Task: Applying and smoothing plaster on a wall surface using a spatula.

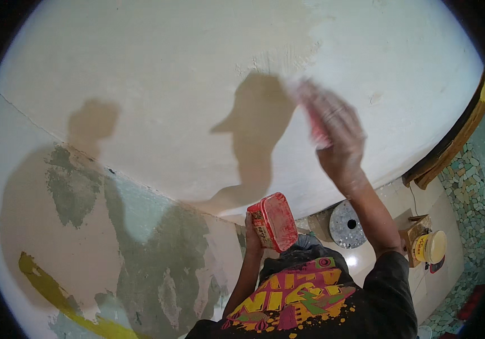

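My right hand [341, 133] is raised against the pale plastered wall [158, 45], blurred, fingers closed on a red-pink tool [315, 116], likely a scraper or pad; its exact kind is unclear. Rough marks of filler show on the wall just above it. Low in the middle, my left hand [252, 231] grips the side of a red rectangular plastic tub [277, 221] smeared with pale residue. A thin crack runs across the wall at the left, above patchy grey-green and pinkish areas. My shadow falls on the plaster.
Below are a tiled floor [440, 200], a round grey disc [345, 223] with a centre hole, a wooden box [409, 237] with a pale yellow bucket [431, 247], and a cable. A wooden piece [451, 152] and pebble-patterned surface [465, 186] lie right; a yellow-green strip [73, 299] lies lower left.
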`<act>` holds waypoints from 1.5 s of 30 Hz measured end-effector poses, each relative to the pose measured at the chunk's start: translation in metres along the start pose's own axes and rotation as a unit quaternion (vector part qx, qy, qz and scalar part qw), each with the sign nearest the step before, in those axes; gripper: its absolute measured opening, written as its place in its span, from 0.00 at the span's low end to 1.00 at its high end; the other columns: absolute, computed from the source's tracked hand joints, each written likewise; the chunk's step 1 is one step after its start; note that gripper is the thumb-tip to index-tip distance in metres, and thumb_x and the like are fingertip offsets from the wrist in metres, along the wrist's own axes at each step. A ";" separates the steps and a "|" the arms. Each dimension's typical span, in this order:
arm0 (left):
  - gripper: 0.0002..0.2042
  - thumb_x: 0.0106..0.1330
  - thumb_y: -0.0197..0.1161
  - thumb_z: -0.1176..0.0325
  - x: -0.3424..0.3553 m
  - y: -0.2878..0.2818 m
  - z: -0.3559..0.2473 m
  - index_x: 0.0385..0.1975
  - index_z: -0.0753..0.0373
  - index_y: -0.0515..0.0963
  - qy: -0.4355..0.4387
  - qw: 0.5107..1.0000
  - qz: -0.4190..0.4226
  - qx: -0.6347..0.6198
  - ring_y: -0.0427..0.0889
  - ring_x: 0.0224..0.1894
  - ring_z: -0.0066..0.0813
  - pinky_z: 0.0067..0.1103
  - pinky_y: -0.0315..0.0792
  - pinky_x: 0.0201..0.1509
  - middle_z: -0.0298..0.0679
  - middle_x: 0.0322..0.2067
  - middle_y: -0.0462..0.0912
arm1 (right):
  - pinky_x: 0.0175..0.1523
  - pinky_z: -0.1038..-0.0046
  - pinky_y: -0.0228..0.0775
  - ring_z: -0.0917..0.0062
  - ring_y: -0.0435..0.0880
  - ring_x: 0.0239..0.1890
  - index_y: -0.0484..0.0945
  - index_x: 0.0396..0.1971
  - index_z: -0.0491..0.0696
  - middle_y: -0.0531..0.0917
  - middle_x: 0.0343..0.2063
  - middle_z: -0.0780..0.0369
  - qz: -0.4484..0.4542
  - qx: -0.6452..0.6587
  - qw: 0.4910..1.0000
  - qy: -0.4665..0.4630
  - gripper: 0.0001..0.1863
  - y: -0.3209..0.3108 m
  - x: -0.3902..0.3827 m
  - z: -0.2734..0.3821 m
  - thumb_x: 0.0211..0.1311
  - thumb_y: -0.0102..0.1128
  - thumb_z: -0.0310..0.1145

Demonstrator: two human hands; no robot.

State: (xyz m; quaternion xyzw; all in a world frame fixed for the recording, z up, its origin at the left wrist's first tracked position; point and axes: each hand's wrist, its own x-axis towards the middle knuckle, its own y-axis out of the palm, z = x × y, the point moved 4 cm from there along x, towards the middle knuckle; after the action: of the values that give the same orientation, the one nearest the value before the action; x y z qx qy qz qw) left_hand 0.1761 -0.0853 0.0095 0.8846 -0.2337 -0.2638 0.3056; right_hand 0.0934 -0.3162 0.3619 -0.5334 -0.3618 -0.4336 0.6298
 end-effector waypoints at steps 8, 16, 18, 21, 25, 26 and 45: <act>0.33 0.77 0.42 0.37 -0.026 0.004 0.007 0.66 0.59 0.69 -0.007 0.997 -0.045 0.059 0.81 0.58 0.38 0.36 0.78 0.61 0.43 0.61 0.78 | 0.54 0.67 0.81 0.64 0.89 0.51 0.82 0.58 0.48 0.87 0.50 0.55 -0.120 0.019 0.984 0.127 0.24 0.004 0.034 0.010 0.62 0.60 0.16; 0.32 0.77 0.43 0.39 -0.036 0.035 0.002 0.67 0.59 0.69 0.005 0.996 -0.042 0.073 0.78 0.62 0.37 0.36 0.73 0.66 0.41 0.62 0.77 | 0.50 0.64 0.82 0.60 0.88 0.44 0.80 0.59 0.48 0.86 0.49 0.51 -0.039 0.098 0.992 0.066 0.34 0.053 0.017 0.082 0.47 0.56 0.13; 0.30 0.78 0.43 0.38 -0.035 0.039 0.004 0.61 0.57 0.74 0.015 0.997 -0.042 0.056 0.83 0.53 0.28 0.27 0.78 0.59 0.38 0.55 0.82 | 0.53 0.62 0.81 0.59 0.87 0.48 0.81 0.58 0.46 0.85 0.52 0.52 -0.007 0.192 0.976 0.102 0.32 0.053 0.016 0.080 0.48 0.56 0.13; 0.31 0.78 0.43 0.39 -0.029 0.031 0.012 0.67 0.58 0.69 0.000 0.999 -0.017 0.043 0.79 0.60 0.36 0.34 0.74 0.65 0.41 0.61 0.77 | 0.58 0.62 0.78 0.59 0.86 0.53 0.81 0.56 0.45 0.85 0.54 0.53 0.075 0.304 0.937 0.157 0.32 0.048 0.011 0.061 0.47 0.53 0.11; 0.29 0.77 0.45 0.38 -0.033 0.038 0.012 0.59 0.57 0.75 0.034 0.996 -0.073 0.040 0.86 0.46 0.28 0.27 0.82 0.51 0.36 0.50 0.85 | 0.62 0.62 0.75 0.62 0.85 0.54 0.82 0.58 0.50 0.86 0.53 0.58 -0.045 0.233 0.969 0.074 0.32 0.014 0.014 0.029 0.47 0.58 0.17; 0.28 0.77 0.45 0.39 -0.034 0.041 0.012 0.59 0.57 0.75 0.044 0.997 -0.057 0.023 0.87 0.45 0.28 0.27 0.83 0.49 0.36 0.49 0.85 | 0.63 0.63 0.73 0.62 0.84 0.56 0.82 0.59 0.52 0.86 0.54 0.59 -0.056 0.189 0.978 0.067 0.33 0.000 0.019 0.023 0.47 0.58 0.16; 0.33 0.76 0.43 0.37 -0.031 -0.006 -0.022 0.68 0.57 0.68 0.068 0.993 -0.086 -0.044 0.78 0.63 0.41 0.39 0.75 0.66 0.44 0.64 0.75 | 0.74 0.59 0.59 0.66 0.72 0.70 0.78 0.63 0.54 0.77 0.66 0.62 0.069 0.001 0.992 -0.105 0.32 0.081 -0.034 0.029 0.53 0.65 0.26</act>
State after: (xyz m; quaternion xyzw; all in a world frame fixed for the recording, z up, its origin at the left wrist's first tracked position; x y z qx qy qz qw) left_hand 0.1679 -0.0537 0.0304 0.9030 -0.1231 -0.2381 0.3358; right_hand 0.1566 -0.2777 0.3062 -0.5993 -0.3885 -0.3305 0.6169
